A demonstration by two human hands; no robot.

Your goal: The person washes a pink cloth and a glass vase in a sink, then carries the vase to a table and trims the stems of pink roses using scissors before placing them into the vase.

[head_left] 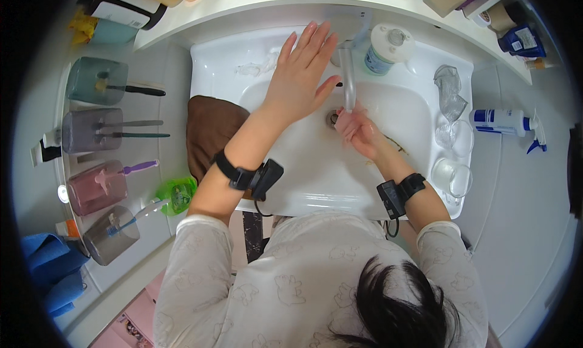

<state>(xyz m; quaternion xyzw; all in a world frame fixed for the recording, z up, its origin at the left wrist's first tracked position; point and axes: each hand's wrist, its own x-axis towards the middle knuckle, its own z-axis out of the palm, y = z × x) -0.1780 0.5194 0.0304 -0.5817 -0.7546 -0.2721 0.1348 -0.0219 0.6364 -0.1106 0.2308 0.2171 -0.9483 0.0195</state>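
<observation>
This is a bathroom, apparently in a home: a white sink [303,166] with a tap [347,84], a row of wall-mounted cups [94,188] holding toothbrushes [139,167], a shelf [273,5] crowded with toiletry bottles [124,8], and a blue towel [50,266] hanging at the side.

The left forearm [251,140] slants up to the left side of the faucet [348,81], where the left hand [299,81] is spread flat with its back showing, long fingers [311,46] stretched straight past the spout and thumb [328,87] angled out toward it. From the faucet's right, the bare right forearm [392,164] reaches in, bent at the wrist, and the right hand [359,132] curls loosely at the spout's near end, its fingertips blurred.
</observation>
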